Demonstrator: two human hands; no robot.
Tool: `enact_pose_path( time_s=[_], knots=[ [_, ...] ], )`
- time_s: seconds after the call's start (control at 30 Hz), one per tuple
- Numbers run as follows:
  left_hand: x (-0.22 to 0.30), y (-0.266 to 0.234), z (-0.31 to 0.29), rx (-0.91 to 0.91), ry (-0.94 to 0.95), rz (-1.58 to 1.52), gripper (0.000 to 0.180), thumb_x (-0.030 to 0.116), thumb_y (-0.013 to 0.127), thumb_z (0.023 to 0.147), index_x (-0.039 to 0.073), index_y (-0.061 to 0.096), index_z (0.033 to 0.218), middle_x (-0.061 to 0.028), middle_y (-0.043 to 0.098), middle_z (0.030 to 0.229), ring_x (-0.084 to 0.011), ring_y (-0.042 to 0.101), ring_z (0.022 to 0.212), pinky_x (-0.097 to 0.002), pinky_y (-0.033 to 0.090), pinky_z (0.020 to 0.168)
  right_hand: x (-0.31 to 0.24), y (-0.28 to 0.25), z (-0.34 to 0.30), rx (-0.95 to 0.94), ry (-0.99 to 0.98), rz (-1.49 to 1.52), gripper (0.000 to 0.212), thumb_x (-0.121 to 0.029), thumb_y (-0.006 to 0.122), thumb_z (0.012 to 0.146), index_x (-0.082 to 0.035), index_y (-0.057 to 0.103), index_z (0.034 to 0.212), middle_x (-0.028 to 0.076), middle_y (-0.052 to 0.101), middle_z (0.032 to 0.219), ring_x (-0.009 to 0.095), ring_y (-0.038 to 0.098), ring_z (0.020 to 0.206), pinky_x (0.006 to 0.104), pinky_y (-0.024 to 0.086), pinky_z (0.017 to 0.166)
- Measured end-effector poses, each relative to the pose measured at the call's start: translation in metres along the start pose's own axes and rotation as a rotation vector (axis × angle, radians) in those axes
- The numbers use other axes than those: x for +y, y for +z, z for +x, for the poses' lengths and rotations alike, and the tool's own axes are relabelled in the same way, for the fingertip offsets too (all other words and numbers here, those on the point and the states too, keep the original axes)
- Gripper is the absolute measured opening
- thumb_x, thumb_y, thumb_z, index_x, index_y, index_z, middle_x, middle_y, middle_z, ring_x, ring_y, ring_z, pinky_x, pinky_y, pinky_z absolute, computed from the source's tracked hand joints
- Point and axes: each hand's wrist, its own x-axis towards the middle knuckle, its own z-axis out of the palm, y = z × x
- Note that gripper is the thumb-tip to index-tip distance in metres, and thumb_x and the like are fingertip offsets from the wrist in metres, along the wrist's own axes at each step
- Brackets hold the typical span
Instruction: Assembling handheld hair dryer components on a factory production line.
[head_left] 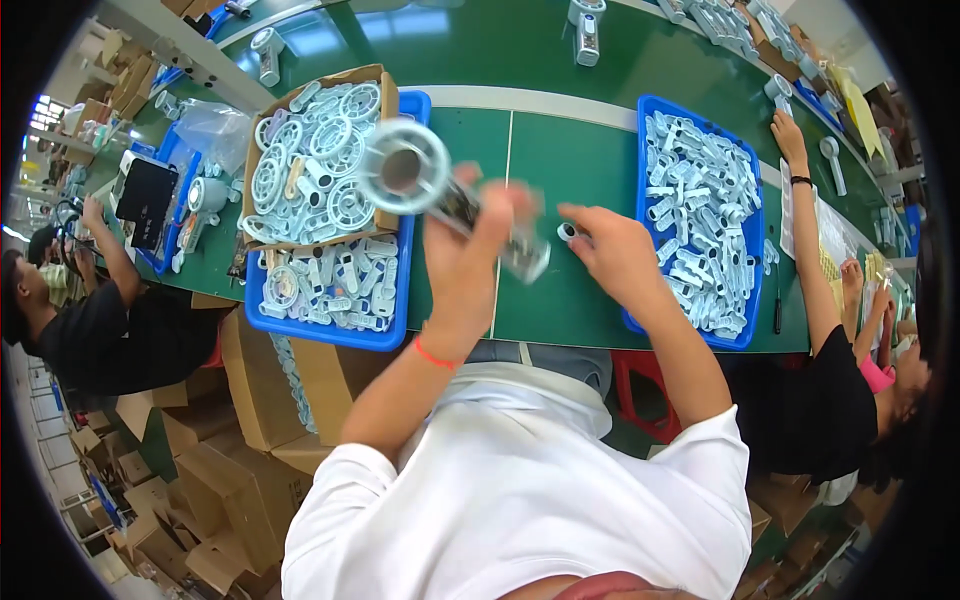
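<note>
My left hand [468, 245], with an orange band at its wrist, is wrapped round the handle of a pale blue handheld fan [427, 138]. Its round head tilts up to the left, and the handle is blurred by motion. Just right of it, my right hand [615, 252] pinches a small pale blue cover piece [567, 231] with a dark oval end. That hand is nearest a blue tray [757, 235] heaped with similar small pieces. On my left, a cardboard box [383, 105] full of ring-shaped fan parts rests on another blue tray [395, 335] of small parts.
Further fans [587, 35] stand across the green table [480, 60]. A dark pen-like tool [778, 312] lies right of the right tray. Co-workers sit at both sides; one arm [800, 200] reaches along the right. Open cartons [250, 390] stand below left, a red stool [645, 390] below right.
</note>
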Motion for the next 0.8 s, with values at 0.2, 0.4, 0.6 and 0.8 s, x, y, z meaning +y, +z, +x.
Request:
enact_pose_path(
  time_s=[0.2,0.4,0.6,0.8],
  knots=[
    [-0.045,-0.061,-0.028,-0.165,-0.171,0.371,0.050,0.019,0.068,0.081,0.000,0.038,0.117,-0.0065,0.056,0.089,-0.0121,0.058,0.075,-0.0247,0.048,0.067,-0.027,-0.019,-0.023,-0.137,0.285,0.969,0.033,0.003,0.062,0.076,0.002,0.059,0.108,0.009,0.064,0.093,0.015,0.064,0.082,0.0259,0.052,0.072],
    [-0.050,-0.064,-0.021,-0.395,-0.260,0.358,0.081,0.029,0.081,0.067,0.000,0.035,0.126,-0.0063,0.051,0.108,-0.0159,0.051,0.098,-0.0288,0.043,0.085,-0.044,0.003,-0.030,0.002,0.386,1.054,0.029,0.002,0.064,0.076,0.004,0.061,0.105,0.011,0.066,0.089,0.015,0.064,0.080,0.0256,0.052,0.069],
    [-0.052,-0.062,-0.026,-0.389,-0.176,0.549,0.083,0.026,0.083,0.063,-0.002,0.035,0.125,-0.0112,0.052,0.111,-0.0204,0.052,0.101,-0.0318,0.044,0.085,-0.051,0.013,-0.039,0.139,0.455,0.953,0.025,-0.002,0.068,0.076,0.005,0.062,0.100,0.012,0.066,0.084,0.014,0.064,0.076,0.0255,0.051,0.068],
    [-0.052,-0.058,-0.023,-0.495,0.060,0.790,0.076,0.015,0.076,0.067,-0.004,0.033,0.127,-0.0176,0.052,0.110,-0.0272,0.054,0.099,-0.0350,0.044,0.085,-0.040,0.016,-0.040,0.128,0.514,0.973,0.025,-0.001,0.068,0.075,0.008,0.061,0.097,0.013,0.066,0.082,0.014,0.064,0.073,0.0256,0.053,0.066]
  ],
)
